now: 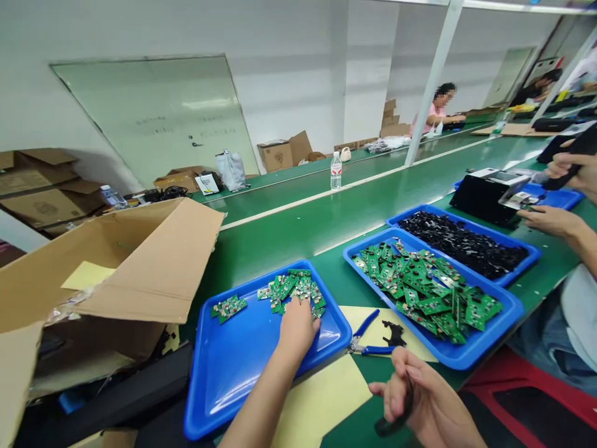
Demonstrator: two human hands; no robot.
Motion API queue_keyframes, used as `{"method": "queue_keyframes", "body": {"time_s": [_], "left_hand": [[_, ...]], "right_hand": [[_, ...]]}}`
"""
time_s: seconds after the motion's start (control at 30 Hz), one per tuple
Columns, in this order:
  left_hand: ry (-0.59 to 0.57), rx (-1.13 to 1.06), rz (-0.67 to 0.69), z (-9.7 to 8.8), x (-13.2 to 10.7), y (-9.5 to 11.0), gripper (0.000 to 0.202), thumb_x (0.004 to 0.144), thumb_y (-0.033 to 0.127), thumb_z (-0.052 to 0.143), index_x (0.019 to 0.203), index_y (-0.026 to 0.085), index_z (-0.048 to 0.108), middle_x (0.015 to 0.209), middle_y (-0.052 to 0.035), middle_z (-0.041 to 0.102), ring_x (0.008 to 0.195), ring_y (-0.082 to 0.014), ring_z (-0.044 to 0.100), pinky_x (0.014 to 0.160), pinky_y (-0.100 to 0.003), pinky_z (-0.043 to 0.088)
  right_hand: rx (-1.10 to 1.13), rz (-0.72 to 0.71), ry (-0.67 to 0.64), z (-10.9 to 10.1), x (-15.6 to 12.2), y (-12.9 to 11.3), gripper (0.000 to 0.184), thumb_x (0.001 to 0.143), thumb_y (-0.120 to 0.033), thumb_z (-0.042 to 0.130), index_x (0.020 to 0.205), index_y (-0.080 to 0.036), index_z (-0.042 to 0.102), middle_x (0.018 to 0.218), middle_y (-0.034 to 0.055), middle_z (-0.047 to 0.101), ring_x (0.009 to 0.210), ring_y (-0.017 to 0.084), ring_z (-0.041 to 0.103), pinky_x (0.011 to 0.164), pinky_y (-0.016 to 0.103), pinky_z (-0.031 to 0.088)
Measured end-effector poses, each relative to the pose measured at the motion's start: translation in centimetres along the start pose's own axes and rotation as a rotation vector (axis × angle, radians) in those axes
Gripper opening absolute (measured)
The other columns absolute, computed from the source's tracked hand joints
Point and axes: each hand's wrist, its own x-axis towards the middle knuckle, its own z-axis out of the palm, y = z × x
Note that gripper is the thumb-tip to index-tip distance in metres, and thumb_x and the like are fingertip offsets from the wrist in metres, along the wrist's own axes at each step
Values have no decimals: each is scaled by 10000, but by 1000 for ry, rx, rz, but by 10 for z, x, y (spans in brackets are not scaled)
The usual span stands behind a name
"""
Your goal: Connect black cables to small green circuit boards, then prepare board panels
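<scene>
On the green table (pixel 303 227), the right tray (pixel 509 320) carries a heap of circuit boards (pixel 410 283) and the left tray (pixel 233 367) a smaller cluster plus a separate few; work is judged partway, though which lot is finished cannot be determined. The left hand (pixel 298 330) is down on the left tray's cluster, grip not determinable; the right hand (pixel 420 392) has fingers curled round a black curved piece (pixel 389 427).

Leftmost tray (pixel 233 379) of smooth, glossy plastic; large open box (pixel 153 274) of matt cardboard.
</scene>
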Motion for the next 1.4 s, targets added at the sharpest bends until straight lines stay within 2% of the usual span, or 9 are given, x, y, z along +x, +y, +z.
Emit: {"method": "queue_keyframes", "body": {"time_s": [0.17, 0.27, 0.47, 0.6, 0.7, 0.83, 1.0, 1.2, 1.4], "left_hand": [[20, -117, 16, -12, -16, -16, 168, 703, 205, 553, 858, 147, 584, 877, -73, 533, 865, -209, 531, 789, -308, 405], [38, -276, 56, -17, -28, -27, 177, 656, 235, 596, 815, 159, 579, 842, -53, 535, 834, -204, 530, 761, -318, 419], [-1, -881, -66, -22, -48, -48, 220, 654, 299, 612, 802, 147, 554, 837, -49, 573, 735, -157, 552, 678, -289, 433], [-99, -1516, -241, -33, -68, -48, 260, 685, 315, 612, 849, 135, 522, 831, -57, 619, 682, -132, 591, 648, -258, 445], [-117, -1725, -302, -41, -89, -38, 251, 700, 285, 612, 884, 137, 526, 823, -63, 639, 661, -136, 604, 609, -244, 451], [-192, -1764, -275, -47, -117, -23, 202, 720, 233, 603, 886, 140, 535, 777, -39, 627, 594, -106, 583, 566, -220, 438], [-222, -1700, -179, -55, -141, -9, 130, 777, 253, 550, 855, 153, 523, 701, -5, 595, 593, -99, 562, 609, -233, 432], [-120, -1472, -116, -69, -161, 0, 163, 813, 312, 499, 834, 151, 516, 719, -27, 616, 693, -131, 586, 690, -264, 450], [-88, -1332, -164, -81, -171, 6, 171, 787, 332, 520, 772, 165, 487, 632, 5, 564, 586, -117, 572, 543, -224, 456]], "right_hand": [[43, 7, 61, 1, 13, 13, 174, 678, -350, 653, 694, -203, 563, 572, -7, 628, 609, 161, 592, 825, 380, 429], [124, 24, 71, 7, 24, 17, 183, 640, -321, 681, 651, -207, 538, 506, -52, 561, 530, 127, 544, 874, 404, 424], [207, 56, -65, 24, 34, 24, 135, 723, -300, 598, 658, -208, 524, 372, -116, 335, 352, 47, 321, 797, 339, 463], [-28, -9, -111, 32, 36, 30, 134, 731, -304, 604, 697, -186, 550, 407, -100, 357, 380, 51, 339, 705, 298, 469], [-325, -133, -108, 38, 35, 30, 161, 724, -322, 630, 765, -171, 590, 474, -63, 456, 454, 75, 434, 672, 283, 466], [-719, -289, -158, 47, 31, 25, 184, 717, -329, 641, 817, -174, 641, 705, 29, 622, 650, 140, 571, 634, 268, 475], [-1027, -498, -310, 58, 18, 16, 205, 744, -255, 625, 943, -226, 665, 825, 34, 668, 793, 174, 604, 740, 302, 482], [-1128, -612, -313, 61, 1, 13, 245, 761, -185, 603, 980, -275, 664, 853, 23, 696, 758, 184, 634, 705, 310, 497], [-1182, -811, -473, 72, -11, 8, 304, 762, -73, 567, 995, -255, 641, 892, 26, 691, 805, 186, 633, 721, 317, 496]]}}
